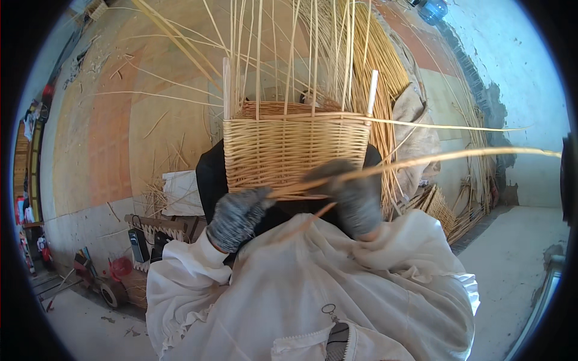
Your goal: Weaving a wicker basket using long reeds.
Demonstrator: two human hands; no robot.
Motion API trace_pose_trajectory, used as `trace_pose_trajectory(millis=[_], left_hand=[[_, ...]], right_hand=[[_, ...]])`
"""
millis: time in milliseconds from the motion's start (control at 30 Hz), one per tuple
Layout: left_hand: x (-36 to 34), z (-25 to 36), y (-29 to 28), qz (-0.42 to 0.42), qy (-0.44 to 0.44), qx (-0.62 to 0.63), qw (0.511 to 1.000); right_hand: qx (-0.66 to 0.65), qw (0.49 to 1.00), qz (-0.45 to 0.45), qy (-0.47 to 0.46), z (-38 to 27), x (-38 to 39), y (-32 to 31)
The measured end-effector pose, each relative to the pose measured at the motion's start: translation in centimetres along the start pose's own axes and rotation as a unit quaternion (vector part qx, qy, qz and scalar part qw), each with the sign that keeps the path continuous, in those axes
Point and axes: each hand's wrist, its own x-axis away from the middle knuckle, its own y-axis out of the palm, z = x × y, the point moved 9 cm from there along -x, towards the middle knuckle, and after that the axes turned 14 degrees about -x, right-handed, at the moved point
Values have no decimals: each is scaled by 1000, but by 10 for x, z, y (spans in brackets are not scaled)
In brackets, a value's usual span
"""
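Note:
A partly woven wicker basket (295, 150) rests on my lap, its tan side wall facing me and several long upright stakes (259, 60) rising from it. My left hand (236, 218), in a grey knitted glove, is closed at the basket's lower left edge around the end of a long wicker rod (421, 161). From there the rod runs right, past the basket. My right hand (355, 201), gloved alike, is beside the lower right edge with the rod crossing it; motion smears its fingers. Beneath it, a blurred strand (313, 218) slants toward my white garment.
Bundles of long wicker rods (376, 54) lie on the floor beyond the basket to the right, near a grey cloth (415, 120). A white sheet (180, 192) and wicker scraps lie left. A black device (138, 245) and tools are lower left. A pale wall (536, 72) stands at right.

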Motion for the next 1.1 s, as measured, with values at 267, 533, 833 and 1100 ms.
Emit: trace_pose_trajectory(millis=[267,533,833,1100], left_hand=[[-49,-74,-17,144,8,33,989],[-97,-141,-12,233,-246,246,908],[-81,-148,5,285,-262,295,873],[-78,-156,18,260,-282,354,853]], right_hand=[[-47,995,85,11,-36,-39,-64],[-199,969,129,-75,-9,-87,-141],[-261,938,230,-14,66,-60,-159],[-261,955,119,72,61,-94,-142]])
